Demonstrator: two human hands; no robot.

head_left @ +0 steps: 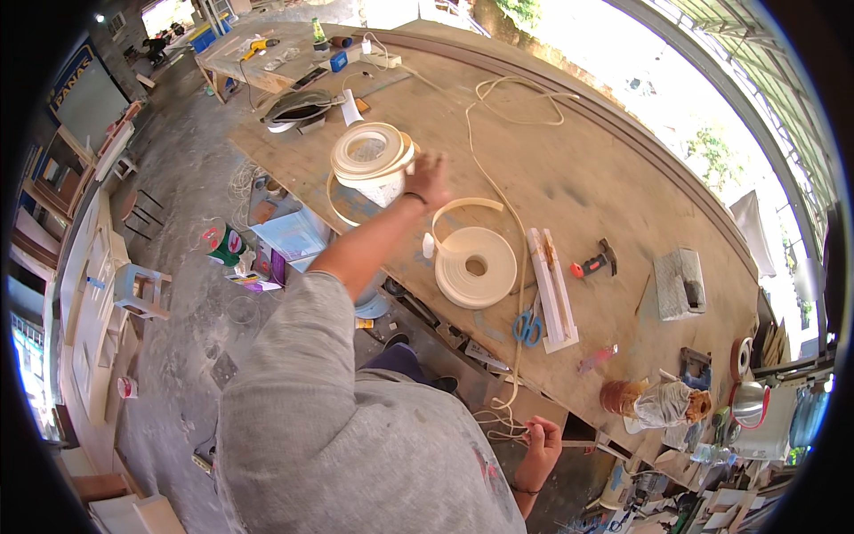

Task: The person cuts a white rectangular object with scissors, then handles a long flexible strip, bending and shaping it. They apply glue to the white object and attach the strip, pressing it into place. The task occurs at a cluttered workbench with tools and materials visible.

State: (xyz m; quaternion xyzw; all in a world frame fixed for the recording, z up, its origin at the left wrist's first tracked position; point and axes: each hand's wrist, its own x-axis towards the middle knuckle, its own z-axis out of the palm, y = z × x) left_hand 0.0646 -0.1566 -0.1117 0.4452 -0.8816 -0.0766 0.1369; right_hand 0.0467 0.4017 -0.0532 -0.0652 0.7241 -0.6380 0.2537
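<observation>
My left hand (pixel 429 182) reaches over the table, against the right side of a white bucket (pixel 381 190); its fingers are smeared, so their grip is unclear. On top of that bucket lies a cream coil of flat edging strip (pixel 366 148), a loop of it hanging down beside the bucket. A second, larger coil (pixel 476 267) lies flat nearer me, its loose end curling up behind it. Low at the table's near edge, my right hand (pixel 540 447) has its fingers pinched together beside looped pale cord (pixel 503 427); what they hold, if anything, I cannot make out.
Blue-handled scissors (pixel 527 329), pale wooden strips (pixel 553 289), a hammer (pixel 594 260) and a grey block (pixel 680 284) lie right of the large coil. A long pale cord (pixel 492 180) crosses the table (pixel 614 196). Bottles and clutter crowd the right end; boxes (pixel 292 236) stand on the floor leftward.
</observation>
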